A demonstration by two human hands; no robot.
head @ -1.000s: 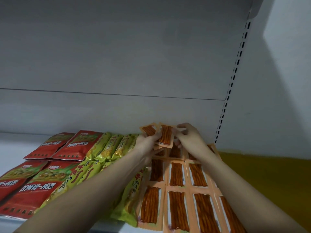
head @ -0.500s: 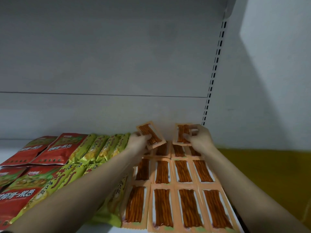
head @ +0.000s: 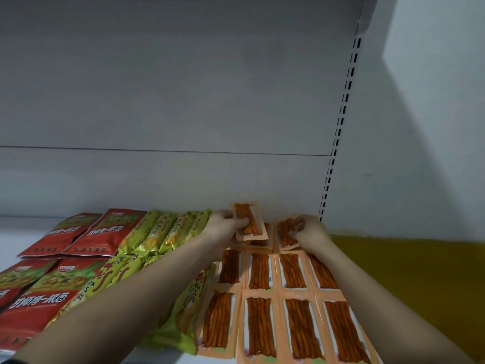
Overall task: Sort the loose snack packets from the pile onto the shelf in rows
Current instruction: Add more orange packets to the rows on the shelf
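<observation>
Orange snack-stick packets (head: 296,327) lie flat in rows on the white shelf (head: 15,240), at its right end. My left hand (head: 223,227) pinches one orange packet (head: 249,219) and holds it tilted above the back row. My right hand (head: 311,232) grips another orange packet (head: 284,232) low over the back row, close to the rear panel. Both forearms reach in from the bottom and hide parts of the rows.
Green-yellow packets (head: 157,232) lie in rows left of the orange ones, red packets (head: 86,232) further left. A slotted upright (head: 338,132) marks the shelf's right end. A yellow surface (head: 406,271) lies beyond it, under a pale wall.
The left hand's packet has turned more upright and moved slightly right. The right hand has lowered its packet toward the back row.
</observation>
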